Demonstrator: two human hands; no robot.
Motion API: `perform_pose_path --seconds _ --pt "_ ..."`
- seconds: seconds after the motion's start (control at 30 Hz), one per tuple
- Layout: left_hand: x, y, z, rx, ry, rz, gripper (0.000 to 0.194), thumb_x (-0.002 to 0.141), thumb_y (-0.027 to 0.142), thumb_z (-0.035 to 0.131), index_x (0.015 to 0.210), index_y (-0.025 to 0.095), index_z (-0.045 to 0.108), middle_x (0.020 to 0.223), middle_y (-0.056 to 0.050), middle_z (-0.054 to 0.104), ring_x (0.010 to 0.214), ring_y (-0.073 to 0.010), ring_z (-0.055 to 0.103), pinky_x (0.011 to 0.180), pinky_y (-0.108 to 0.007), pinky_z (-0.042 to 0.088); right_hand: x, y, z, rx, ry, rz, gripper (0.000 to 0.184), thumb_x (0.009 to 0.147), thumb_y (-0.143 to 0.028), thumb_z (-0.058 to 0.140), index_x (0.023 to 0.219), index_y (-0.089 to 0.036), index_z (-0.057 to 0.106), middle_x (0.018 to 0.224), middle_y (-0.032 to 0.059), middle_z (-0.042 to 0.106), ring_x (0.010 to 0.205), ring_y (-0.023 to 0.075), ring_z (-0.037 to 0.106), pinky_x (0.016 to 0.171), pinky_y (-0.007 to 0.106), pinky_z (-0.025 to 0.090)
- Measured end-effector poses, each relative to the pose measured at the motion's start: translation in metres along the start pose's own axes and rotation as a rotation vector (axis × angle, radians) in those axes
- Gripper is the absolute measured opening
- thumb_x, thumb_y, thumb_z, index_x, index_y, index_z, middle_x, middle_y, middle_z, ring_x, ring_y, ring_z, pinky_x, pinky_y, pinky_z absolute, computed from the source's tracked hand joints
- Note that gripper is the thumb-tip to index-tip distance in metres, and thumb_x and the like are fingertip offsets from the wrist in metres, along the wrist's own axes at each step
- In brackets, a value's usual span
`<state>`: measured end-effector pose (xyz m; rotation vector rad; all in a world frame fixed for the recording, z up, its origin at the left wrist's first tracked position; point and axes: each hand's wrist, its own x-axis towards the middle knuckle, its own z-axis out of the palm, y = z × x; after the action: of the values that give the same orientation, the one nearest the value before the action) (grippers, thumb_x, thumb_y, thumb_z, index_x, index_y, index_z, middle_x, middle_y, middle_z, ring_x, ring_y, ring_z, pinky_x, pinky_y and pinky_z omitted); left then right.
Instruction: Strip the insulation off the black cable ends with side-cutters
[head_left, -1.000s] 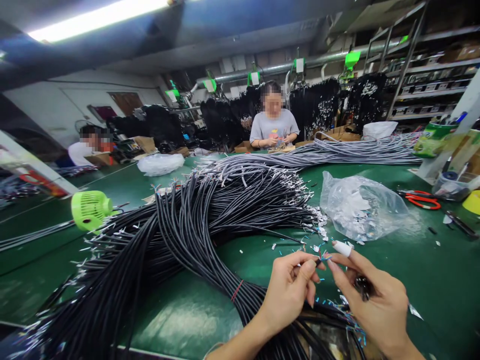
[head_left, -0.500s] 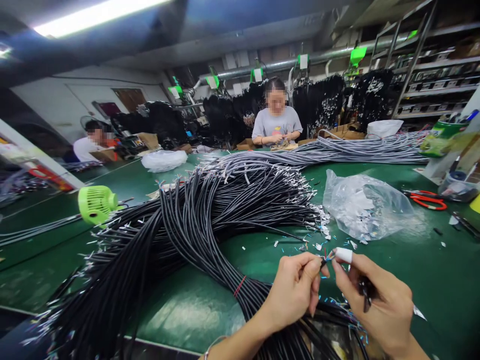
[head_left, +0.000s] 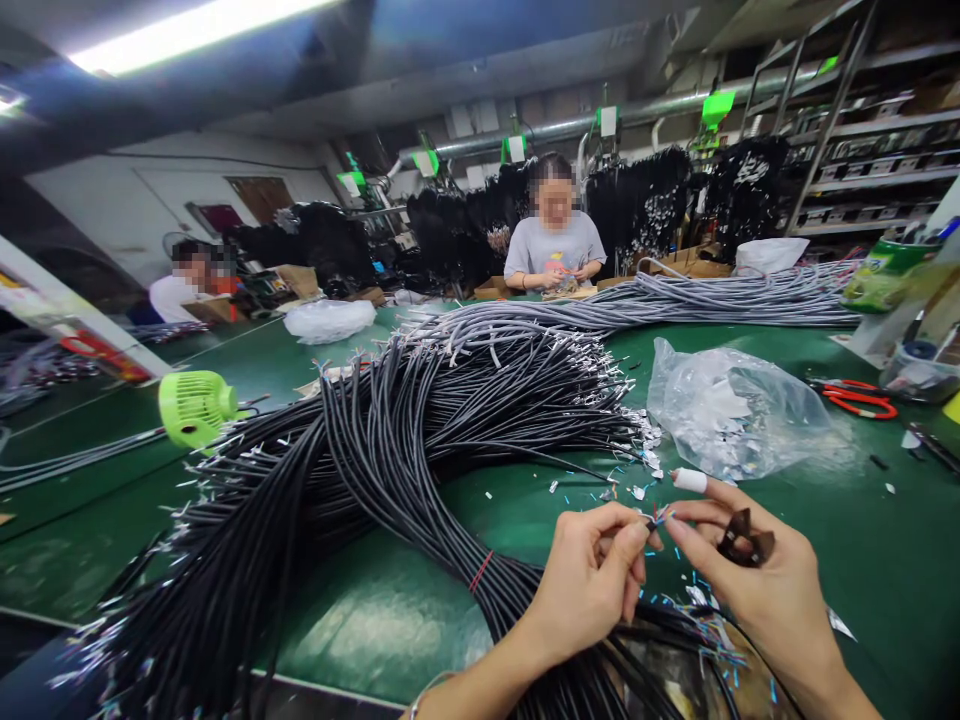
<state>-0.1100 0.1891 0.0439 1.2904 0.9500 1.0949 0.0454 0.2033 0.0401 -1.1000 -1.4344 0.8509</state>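
Note:
My left hand [head_left: 596, 570] is closed on a black cable near its stripped end. Fine coloured wires [head_left: 660, 516] fan out of that end past my fingertips. My right hand [head_left: 765, 580] pinches at these wires between the thumb and a finger. Its raised index finger has white tape [head_left: 691, 481] around it. A small dark brown tool [head_left: 745, 540] lies against the right palm; its kind cannot be made out. Below both hands run more black cables [head_left: 637, 660], with loose coloured ends and scraps about them.
A large bundle of black cables [head_left: 420, 430] covers the middle of the green table [head_left: 360, 620]. Right of it lie a clear plastic bag [head_left: 739, 415] of scraps and red-handled pliers [head_left: 859, 397]. A green fan [head_left: 196, 408] stands left. Across the table sits a co-worker [head_left: 555, 245].
My right index finger has lifted off the wires and straightened upward. The right hand has turned, so the dark tool in its palm shows more. My left hand has barely moved.

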Motion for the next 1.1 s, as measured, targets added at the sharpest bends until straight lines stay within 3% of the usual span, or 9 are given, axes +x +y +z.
perform_pose_path --seconds 0.17,0.3,0.4,0.53,0.7,0.77,0.87,0.97,1.1 --pt "-0.001 -0.002 0.003 0.059 0.019 0.024 0.033 0.088 0.041 0.048 0.080 0.011 0.057 0.053 0.003 0.047 0.034 -0.0020 0.041 0.033 -0.012 0.028 0.004 0.001 0.002 0.214 0.007 0.190 0.038 0.066 -0.031 0.074 0.097 -0.016 0.059 0.069 0.0014 0.068 0.048 0.0090 0.056 0.042 0.018 0.044" --pt "-0.001 -0.005 0.004 0.100 0.059 0.052 0.027 0.087 0.036 0.051 0.081 0.010 0.057 0.058 0.001 0.051 0.041 -0.0032 0.045 0.040 -0.013 0.035 0.005 0.003 0.004 0.139 0.012 0.117 0.036 0.069 -0.031 0.072 0.100 -0.017 0.058 0.071 0.0012 0.067 0.046 0.0072 0.050 0.042 0.019 0.042" --pt "0.000 -0.007 0.006 0.090 0.078 0.045 0.027 0.087 0.037 0.052 0.079 0.011 0.056 0.055 0.002 0.049 0.040 -0.0035 0.044 0.039 -0.013 0.034 0.000 0.004 0.007 -0.090 0.113 -0.064 0.030 0.073 -0.027 0.068 0.100 -0.019 0.058 0.072 0.0013 0.069 0.045 0.0076 0.048 0.043 0.020 0.043" --pt "0.002 -0.008 0.008 0.035 0.102 0.008 0.034 0.084 0.044 0.052 0.075 0.011 0.053 0.054 0.003 0.049 0.033 -0.0024 0.041 0.032 -0.013 0.029 -0.011 0.006 0.008 -0.561 0.297 -0.513 0.031 0.075 -0.018 0.067 0.105 -0.022 0.059 0.068 -0.0011 0.070 0.044 0.0090 0.053 0.053 0.024 0.047" --pt "0.005 -0.007 0.006 -0.051 0.153 0.005 0.037 0.082 0.050 0.054 0.075 0.013 0.050 0.053 0.005 0.047 0.030 -0.0019 0.040 0.029 -0.012 0.026 -0.015 0.006 0.005 -0.656 0.143 -0.817 0.033 0.076 -0.010 0.063 0.105 -0.025 0.061 0.053 -0.0048 0.062 0.041 0.0110 0.055 0.047 0.024 0.043" --pt "0.005 -0.004 0.005 -0.100 0.154 0.020 0.039 0.080 0.051 0.056 0.074 0.014 0.048 0.052 0.006 0.046 0.030 -0.0013 0.038 0.028 -0.012 0.025 -0.014 0.003 0.007 -0.596 0.144 -0.752 0.032 0.076 -0.013 0.064 0.105 -0.025 0.061 0.057 -0.0041 0.065 0.043 0.0112 0.057 0.049 0.024 0.046" --pt "0.005 -0.001 0.004 -0.121 0.157 0.040 0.039 0.078 0.051 0.059 0.074 0.013 0.048 0.056 0.003 0.050 0.033 -0.0015 0.040 0.029 -0.012 0.025 -0.009 -0.001 0.009 -0.426 0.243 -0.467 0.027 0.076 -0.018 0.064 0.102 -0.023 0.059 0.067 -0.0011 0.070 0.044 0.0107 0.058 0.050 0.023 0.049" --pt "0.003 -0.001 0.004 -0.098 0.162 0.059 0.036 0.079 0.048 0.059 0.074 0.013 0.049 0.055 0.003 0.051 0.035 -0.0018 0.040 0.031 -0.012 0.026 -0.004 -0.001 0.007 -0.182 0.185 -0.235 0.025 0.077 -0.023 0.065 0.100 -0.020 0.056 0.076 0.0036 0.073 0.052 0.0134 0.064 0.044 0.021 0.049" --pt "0.001 -0.002 0.005 -0.067 0.157 0.066 0.031 0.082 0.042 0.059 0.074 0.014 0.049 0.052 0.005 0.048 0.035 -0.0019 0.037 0.033 -0.012 0.028 -0.002 -0.001 0.003 -0.077 0.080 -0.110 0.029 0.076 -0.026 0.065 0.103 -0.017 0.057 0.079 0.0068 0.074 0.055 0.0153 0.066 0.041 0.020 0.048"
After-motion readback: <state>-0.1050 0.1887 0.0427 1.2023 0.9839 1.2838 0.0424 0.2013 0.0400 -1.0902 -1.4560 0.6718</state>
